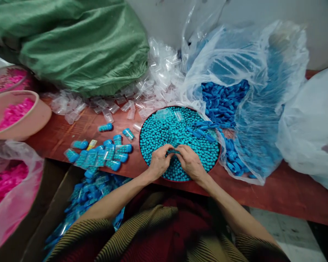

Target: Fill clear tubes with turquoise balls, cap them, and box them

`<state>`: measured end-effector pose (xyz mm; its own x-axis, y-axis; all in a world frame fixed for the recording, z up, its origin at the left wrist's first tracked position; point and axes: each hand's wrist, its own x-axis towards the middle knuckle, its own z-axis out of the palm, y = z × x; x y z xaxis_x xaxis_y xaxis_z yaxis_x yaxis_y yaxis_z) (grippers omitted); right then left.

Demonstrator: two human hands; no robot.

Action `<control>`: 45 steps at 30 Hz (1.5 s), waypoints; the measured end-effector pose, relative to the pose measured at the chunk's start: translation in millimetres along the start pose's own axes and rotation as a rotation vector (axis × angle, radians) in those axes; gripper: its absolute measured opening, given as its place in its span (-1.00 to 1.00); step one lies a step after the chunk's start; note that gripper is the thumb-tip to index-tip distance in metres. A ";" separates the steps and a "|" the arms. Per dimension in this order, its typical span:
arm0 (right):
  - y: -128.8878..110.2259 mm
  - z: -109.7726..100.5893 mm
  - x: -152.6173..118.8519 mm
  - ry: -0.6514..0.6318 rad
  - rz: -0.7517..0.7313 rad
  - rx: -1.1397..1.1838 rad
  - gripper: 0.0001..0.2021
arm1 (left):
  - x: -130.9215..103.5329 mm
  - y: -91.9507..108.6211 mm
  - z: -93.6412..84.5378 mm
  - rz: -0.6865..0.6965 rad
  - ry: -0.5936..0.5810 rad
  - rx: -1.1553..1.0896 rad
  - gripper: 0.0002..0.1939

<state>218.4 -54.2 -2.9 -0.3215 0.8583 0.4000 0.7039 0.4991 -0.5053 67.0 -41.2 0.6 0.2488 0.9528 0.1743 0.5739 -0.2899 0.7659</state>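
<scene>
My left hand (160,160) and my right hand (190,162) meet above a round red-rimmed basin (140,147) full of teal beads (155,136). The fingertips of both hands pinch together on a small, dark bluish thing, mostly hidden by the fingers; its kind is unclear. A few blue plastic caps (205,135) lie on the beads at the right side, and some clear plastic tubes (178,115) rest on them at the back. Left of the basin, several bead-filled tubes with blue caps (109,151) lie in a loose group on the table.
Loose clear tubes (131,109) pile up behind, beside a green sack (84,47). An open plastic bag (262,91) of blue caps stands right, another white bag (314,127) beyond it. Pink pieces fill a bowl (30,120) at left. Filled tubes (90,196) heap below the table edge (262,196).
</scene>
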 end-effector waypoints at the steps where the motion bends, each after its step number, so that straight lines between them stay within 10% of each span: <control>1: -0.4 -1.6 2.1 0.003 -0.013 0.031 -0.80 | -0.1 1.1 -0.9 0.019 0.011 -0.024 -0.86; 7: 16.4 -39.7 10.2 0.101 0.132 0.198 -0.80 | -9.7 16.4 -9.5 0.055 0.087 0.055 -0.70; 11: 42.5 -61.2 4.5 0.159 0.446 0.198 -0.83 | -20.2 27.0 -5.1 -0.002 -0.184 0.285 -0.69; 18: 48.2 -54.0 10.6 -0.162 0.789 0.338 -0.88 | -10.9 32.4 15.6 -0.089 -0.418 0.416 -0.68; 29: 50.1 -48.3 34.6 -0.496 1.110 0.916 -0.84 | -6.1 19.5 17.9 0.054 -0.241 0.286 -0.59; 38: 50.7 -49.6 30.5 -0.608 1.080 0.996 -0.85 | -2.6 12.2 21.1 0.261 -0.066 0.090 -0.54; 45: 34.8 -41.1 29.0 -0.659 0.660 0.595 -0.80 | 2.7 15.6 16.9 0.300 -0.023 0.252 -0.47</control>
<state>259.6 -16.8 22.6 -0.3938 0.7841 -0.4798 0.5010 -0.2546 -0.8272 89.8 -44.6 2.5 0.4502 0.8208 0.3517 0.6456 -0.5713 0.5068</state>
